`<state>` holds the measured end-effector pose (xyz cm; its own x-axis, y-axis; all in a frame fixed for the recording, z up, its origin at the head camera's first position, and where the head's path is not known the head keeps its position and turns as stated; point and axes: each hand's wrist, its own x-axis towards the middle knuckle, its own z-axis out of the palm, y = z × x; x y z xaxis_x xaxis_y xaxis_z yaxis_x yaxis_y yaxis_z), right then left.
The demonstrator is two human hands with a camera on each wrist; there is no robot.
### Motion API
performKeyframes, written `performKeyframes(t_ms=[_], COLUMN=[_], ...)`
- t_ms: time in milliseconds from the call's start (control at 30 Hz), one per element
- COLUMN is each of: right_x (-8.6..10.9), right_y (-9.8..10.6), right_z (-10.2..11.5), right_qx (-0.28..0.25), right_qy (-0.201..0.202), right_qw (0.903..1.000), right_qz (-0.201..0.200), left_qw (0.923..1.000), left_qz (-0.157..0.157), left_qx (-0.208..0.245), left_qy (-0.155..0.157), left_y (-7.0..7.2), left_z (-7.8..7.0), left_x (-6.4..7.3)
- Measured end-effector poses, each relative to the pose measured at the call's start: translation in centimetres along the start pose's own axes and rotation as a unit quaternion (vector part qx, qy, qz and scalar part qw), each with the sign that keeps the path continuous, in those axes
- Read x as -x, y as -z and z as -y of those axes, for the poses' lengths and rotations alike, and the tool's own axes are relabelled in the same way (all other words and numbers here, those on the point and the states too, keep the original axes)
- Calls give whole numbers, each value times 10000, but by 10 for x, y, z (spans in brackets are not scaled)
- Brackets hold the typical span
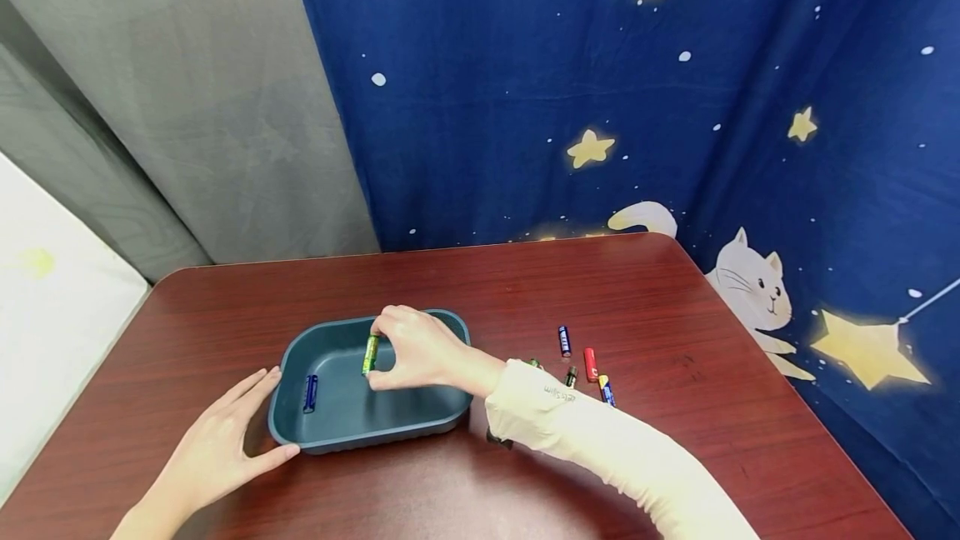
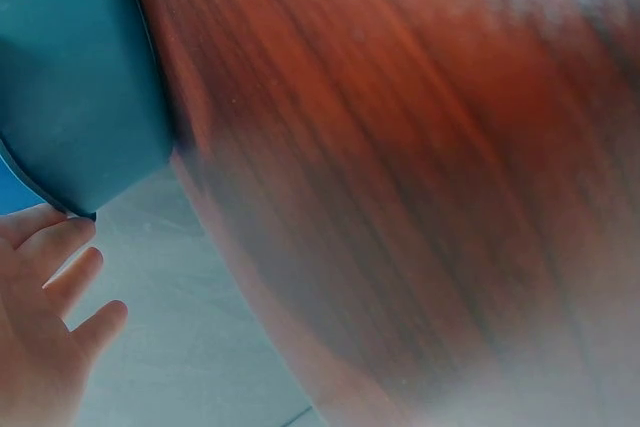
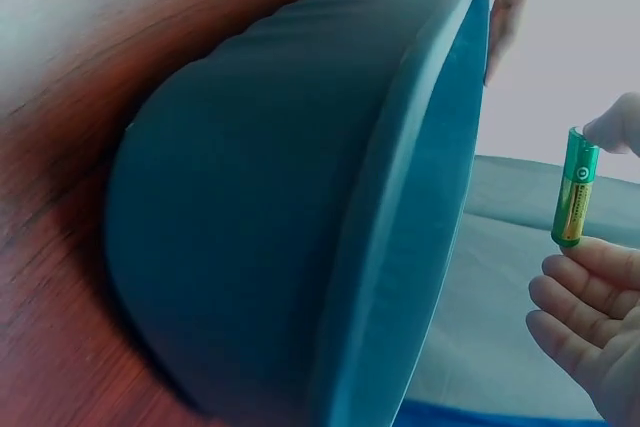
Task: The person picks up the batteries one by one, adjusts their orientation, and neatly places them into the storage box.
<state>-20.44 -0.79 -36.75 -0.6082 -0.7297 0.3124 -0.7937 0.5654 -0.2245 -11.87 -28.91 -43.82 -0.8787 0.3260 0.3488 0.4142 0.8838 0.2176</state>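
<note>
Currently, a slim green-and-gold cylindrical battery [image 1: 371, 354] is held above a teal plastic tray [image 1: 375, 436] with rounded corners, clear of its floor. My right hand [image 1: 423, 348] pinches it end to end, thumb at one tip and a finger at the other, which I'd guess leaves its sides free. Dark blue cylindrical batteries [image 1: 310, 394] lie toward the tray's left end. My left hand [image 1: 217, 440], fingers straight and thumb spread, touches that end's rim, probably to keep it steady. My right forearm, in a cream fabric sleeve [image 1: 592, 427], slants across the reddish-brown wooden worktop [image 1: 675, 315], near a loose red cylindrical battery [image 1: 591, 365].
</note>
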Motion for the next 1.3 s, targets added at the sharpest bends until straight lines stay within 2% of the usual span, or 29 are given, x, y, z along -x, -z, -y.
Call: performKeyframes(t_ms=[267, 467, 667, 800, 1067, 1300], right_x=[-15, -32, -46, -50, -57, -61], right_y=[-10, -25, -40, -47, -62, -75], right_z=[13, 23, 30, 33, 34, 32], right_qx=[75, 93, 44, 1, -45, -38], right_qy=[82, 70, -95, -187, -279, -234], right_qw=[9997, 9971, 9951, 9939, 9887, 9848], right_qz=[234, 751, 980, 1085, 1470, 1719], left_qw=[9993, 9996, 9999, 9999, 9990, 9995], left_qz=[273, 189, 38, 59, 337, 215], left_qx=[88, 90, 78, 75, 116, 137], left_qy=[233, 199, 51, 58, 259, 188], left_y=[5, 5, 2, 2, 5, 2], left_z=[0, 1, 1, 1, 1, 0], left_x=[0, 1, 2, 2, 0, 1])
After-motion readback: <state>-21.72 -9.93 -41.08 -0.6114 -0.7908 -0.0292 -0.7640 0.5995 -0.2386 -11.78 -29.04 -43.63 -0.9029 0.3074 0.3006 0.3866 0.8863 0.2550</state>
